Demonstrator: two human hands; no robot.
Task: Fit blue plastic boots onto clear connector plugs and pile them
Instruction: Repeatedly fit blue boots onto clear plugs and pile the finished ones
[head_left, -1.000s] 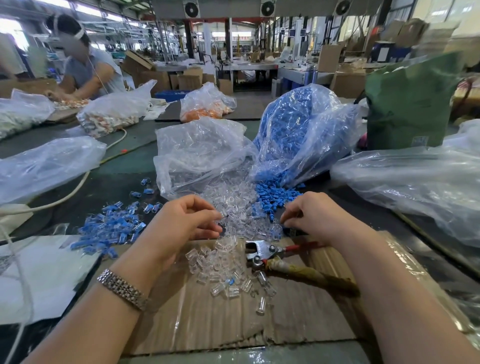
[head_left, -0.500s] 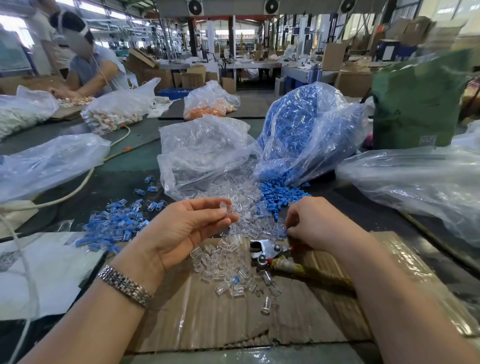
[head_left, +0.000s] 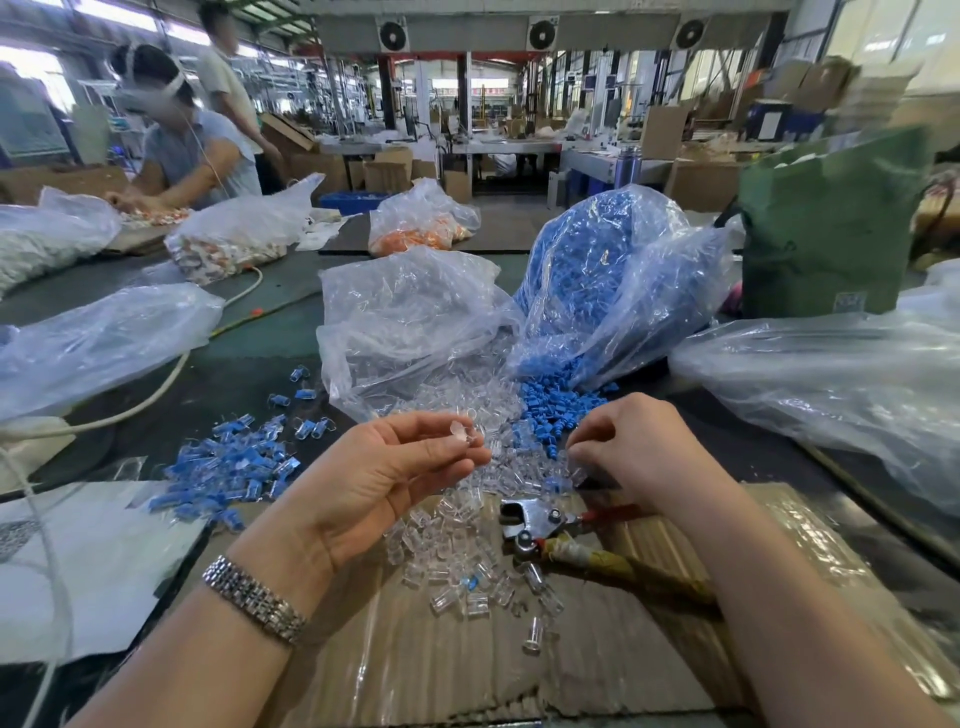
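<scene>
My left hand (head_left: 384, 467) is turned palm up and pinches one clear connector plug (head_left: 464, 433) between thumb and fingertips. My right hand (head_left: 631, 441) is curled, knuckles up, its fingertips down among the loose blue boots (head_left: 553, 410) and clear plugs; what it holds is hidden. Loose clear plugs (head_left: 457, 556) lie spread on the cardboard between my hands. A pile of fitted blue-and-clear pieces (head_left: 234, 465) lies to the left.
A clear bag of plugs (head_left: 410, 322) and a bag of blue boots (head_left: 608, 280) stand open behind my hands. Red-handled pliers (head_left: 545, 522) lie on the cardboard (head_left: 415, 649). Large plastic bags lie left and right. A person works at the far left.
My left hand has turned palm up and lifted a clear plug out of the heap. My right hand has stayed at the edge of the blue boots.
</scene>
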